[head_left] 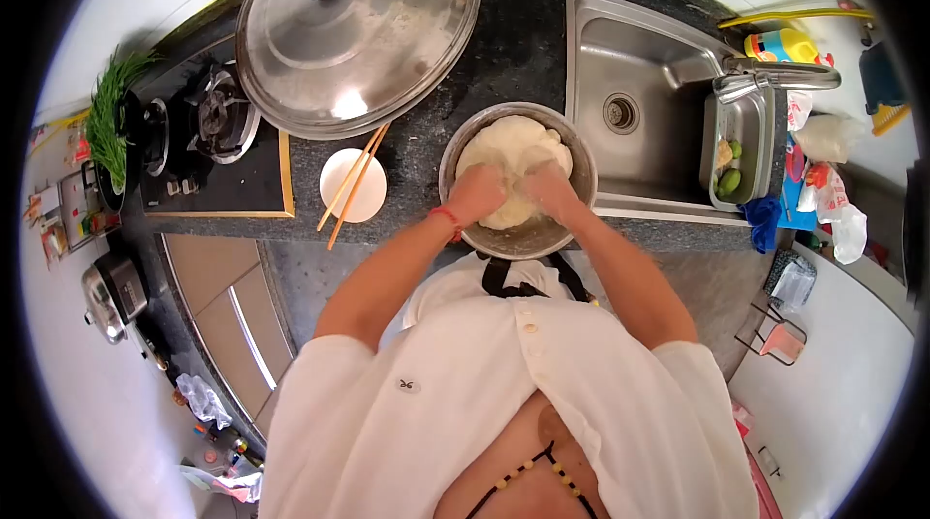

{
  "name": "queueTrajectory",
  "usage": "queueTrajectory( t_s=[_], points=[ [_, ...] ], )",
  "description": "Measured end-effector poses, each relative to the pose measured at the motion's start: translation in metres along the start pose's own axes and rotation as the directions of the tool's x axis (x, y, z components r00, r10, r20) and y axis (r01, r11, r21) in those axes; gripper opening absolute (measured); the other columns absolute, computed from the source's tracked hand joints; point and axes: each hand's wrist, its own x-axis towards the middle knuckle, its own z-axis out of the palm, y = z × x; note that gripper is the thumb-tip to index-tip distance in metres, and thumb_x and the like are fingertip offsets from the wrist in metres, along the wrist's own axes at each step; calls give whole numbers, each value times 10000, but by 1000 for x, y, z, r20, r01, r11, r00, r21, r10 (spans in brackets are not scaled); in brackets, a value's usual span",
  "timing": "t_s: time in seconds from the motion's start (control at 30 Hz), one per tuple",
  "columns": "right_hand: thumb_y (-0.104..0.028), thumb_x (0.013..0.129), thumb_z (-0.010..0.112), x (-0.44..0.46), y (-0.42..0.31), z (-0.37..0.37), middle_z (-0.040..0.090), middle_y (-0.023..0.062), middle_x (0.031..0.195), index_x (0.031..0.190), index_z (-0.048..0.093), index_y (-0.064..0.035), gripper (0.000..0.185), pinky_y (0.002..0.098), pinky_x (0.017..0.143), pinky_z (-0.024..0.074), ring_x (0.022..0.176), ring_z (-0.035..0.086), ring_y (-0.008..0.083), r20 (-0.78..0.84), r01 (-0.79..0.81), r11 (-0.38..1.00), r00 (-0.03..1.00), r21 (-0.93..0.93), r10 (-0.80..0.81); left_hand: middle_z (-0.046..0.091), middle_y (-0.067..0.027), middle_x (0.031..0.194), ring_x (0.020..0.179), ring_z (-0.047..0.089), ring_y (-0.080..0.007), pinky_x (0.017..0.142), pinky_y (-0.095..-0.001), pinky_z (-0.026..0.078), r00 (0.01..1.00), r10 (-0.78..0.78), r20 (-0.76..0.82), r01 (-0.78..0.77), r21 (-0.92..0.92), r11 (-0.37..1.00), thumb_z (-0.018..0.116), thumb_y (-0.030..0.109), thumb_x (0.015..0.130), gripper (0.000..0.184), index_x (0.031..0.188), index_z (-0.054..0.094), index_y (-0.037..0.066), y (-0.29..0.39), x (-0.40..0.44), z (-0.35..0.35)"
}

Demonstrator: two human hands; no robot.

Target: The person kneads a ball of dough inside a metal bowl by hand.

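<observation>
A large lump of pale dough [513, 138] fills much of a metal bowl [448, 170] at the front edge of the counter. My left hand [480, 191] presses into the dough's left side, its fingers curled and partly sunk in. Beside it, a short gap away, my right hand [549, 188] is closed on the right side of the same lump. Dough hides the fingertips of both hands. Flour or dough residue whitens the knuckles and the bowl's inner wall.
Left of the bowl, wooden chopsticks [355, 185] lie across a white bowl [370, 201]. A big metal lid [387, 44] rests behind them, near the gas stove [184, 170]. The steel sink [639, 170] with its faucet [775, 78] adjoins on the right. Green vegetables [728, 182] sit in a side basin.
</observation>
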Motion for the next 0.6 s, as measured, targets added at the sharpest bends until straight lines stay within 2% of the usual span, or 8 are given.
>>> queueTrajectory(
  t_s=[0.03,0.07,0.13,0.17,0.23,0.33,0.5,0.6],
  points=[
    [-232,665,631,-15,-15,-5,636,239,753,762,664,44,294,418,683,493,751,643,339,73,-68,996,995,-52,71,622,-275,788,796,623,-402,739,-443,489,999,-39,15,41,-98,994,608,160,725,217,753,665,-47,2,-13,-1],
    [-226,681,619,-24,-25,-4,641,249,801,798,672,35,291,431,695,491,785,636,366,137,-134,986,980,-102,148,622,-278,802,810,623,-401,743,-441,488,995,-52,80,53,-6,999,611,175,733,233,767,663,-50,-1,-18,1],
    [-189,698,582,-19,11,38,625,239,716,718,662,28,232,412,672,492,725,639,349,36,-97,960,993,-263,110,623,-283,830,836,622,-401,751,-438,488,975,-98,199,65,169,984,616,205,749,268,796,660,-55,-5,-23,10],
    [-171,707,563,-8,22,49,617,235,673,677,657,25,219,402,660,493,695,641,340,-19,-74,935,997,-347,72,625,-281,842,844,621,-401,754,-438,487,977,-67,202,36,154,987,624,217,747,279,812,661,-51,1,-19,5],
    [-153,718,539,2,9,39,620,236,691,686,664,18,214,405,668,491,708,634,357,36,-95,934,993,-346,114,627,-278,865,860,620,-401,762,-437,484,974,-21,224,-6,118,993,639,242,742,304,843,663,-44,13,-16,-2],
    [-141,722,525,0,13,45,632,230,729,695,669,17,215,414,667,484,721,630,364,155,-97,907,973,-410,174,630,-274,873,863,618,-406,768,-439,481,964,-155,218,131,119,984,658,261,725,331,870,667,-36,-6,-6,17],
    [-122,653,603,10,-8,32,668,213,831,831,679,62,267,387,712,490,797,655,342,123,-476,866,860,-154,495,636,-271,878,872,623,-393,777,-425,488,924,-154,350,110,143,984,653,224,705,306,855,673,-42,-21,9,22],
    [-146,616,654,12,1,31,662,233,835,872,666,92,350,373,742,488,842,655,339,173,-448,883,867,-138,467,641,-270,880,869,635,-378,791,-416,495,883,-142,446,66,182,981,618,151,681,266,850,679,-46,-7,13,5]
  ],
)
